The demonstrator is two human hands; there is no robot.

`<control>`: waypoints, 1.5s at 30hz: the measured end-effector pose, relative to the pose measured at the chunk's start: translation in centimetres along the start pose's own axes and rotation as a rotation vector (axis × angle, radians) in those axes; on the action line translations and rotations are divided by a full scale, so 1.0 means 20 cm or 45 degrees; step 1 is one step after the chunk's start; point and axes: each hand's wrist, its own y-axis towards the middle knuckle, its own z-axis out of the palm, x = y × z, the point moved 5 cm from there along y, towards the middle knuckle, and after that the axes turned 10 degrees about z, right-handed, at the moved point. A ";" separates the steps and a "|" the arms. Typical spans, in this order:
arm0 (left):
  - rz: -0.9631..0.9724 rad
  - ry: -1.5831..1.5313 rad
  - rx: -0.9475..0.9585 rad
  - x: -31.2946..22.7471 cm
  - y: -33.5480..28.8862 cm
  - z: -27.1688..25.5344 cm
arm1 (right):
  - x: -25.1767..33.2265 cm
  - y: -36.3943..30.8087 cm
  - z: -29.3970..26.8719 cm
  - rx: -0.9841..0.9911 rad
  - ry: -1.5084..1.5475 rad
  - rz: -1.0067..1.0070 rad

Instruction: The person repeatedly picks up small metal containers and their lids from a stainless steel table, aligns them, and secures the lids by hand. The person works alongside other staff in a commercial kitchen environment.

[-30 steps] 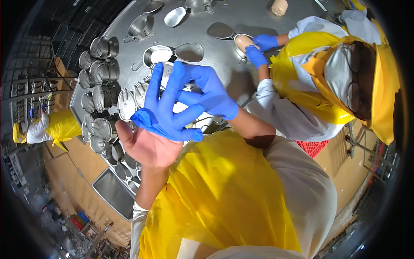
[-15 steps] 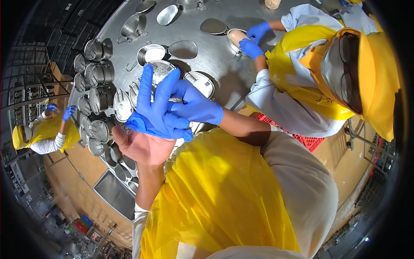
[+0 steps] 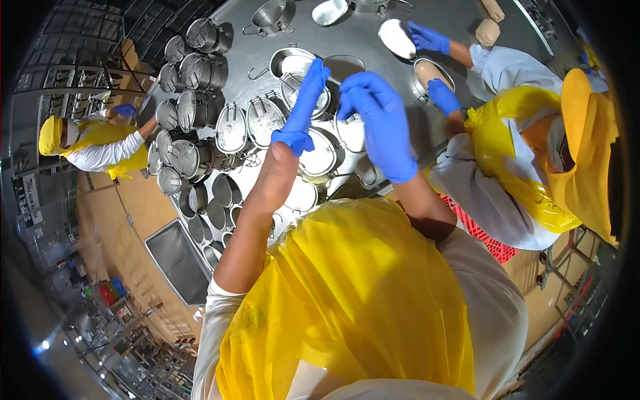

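My left hand (image 3: 283, 150) is raised over the table, seen edge-on with its fingers stretched out. A blue glove (image 3: 308, 100) covers those fingers and bunches at the base of the thumb; the thumb's base and wrist are bare. My right hand (image 3: 383, 123), fully gloved in blue, is just right of it, apart from it. Its fingers are loosely bent and slightly apart, with nothing visible in them. Below and beyond both hands stand lidded oval metal moulds (image 3: 265, 120), some partly hidden by my hands.
A co-worker at the right has gloved hands at a metal mould (image 3: 445, 72) holding a pinkish-beige block; a loose lid (image 3: 397, 38) is beside it. Another person (image 3: 100, 143) works at the far left. A metal tray (image 3: 175, 257) and a red crate (image 3: 481, 233) flank the table (image 3: 460, 17).
My right hand has come off the left glove and moved right. My left hand has turned edge-on and moved right and up. The view has shifted; the co-worker's left hand has moved to the lid.
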 end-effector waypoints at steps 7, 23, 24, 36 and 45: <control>0.149 0.584 0.043 0.09 -0.03 -0.01 | -0.05 -0.05 0.13 0.011 0.035 0.089; -0.034 1.692 0.101 0.11 0.03 0.01 | -0.03 -0.04 0.07 -0.129 -0.812 -0.256; -0.002 1.751 0.092 0.14 0.04 0.01 | -0.03 -0.05 0.10 -0.145 -0.982 -0.352; -0.001 1.789 0.126 0.37 -0.03 0.03 | -0.27 0.06 0.13 0.044 -1.700 -0.150; -0.056 1.717 0.102 0.46 -0.13 -0.04 | -0.45 0.04 0.09 0.280 -0.999 0.066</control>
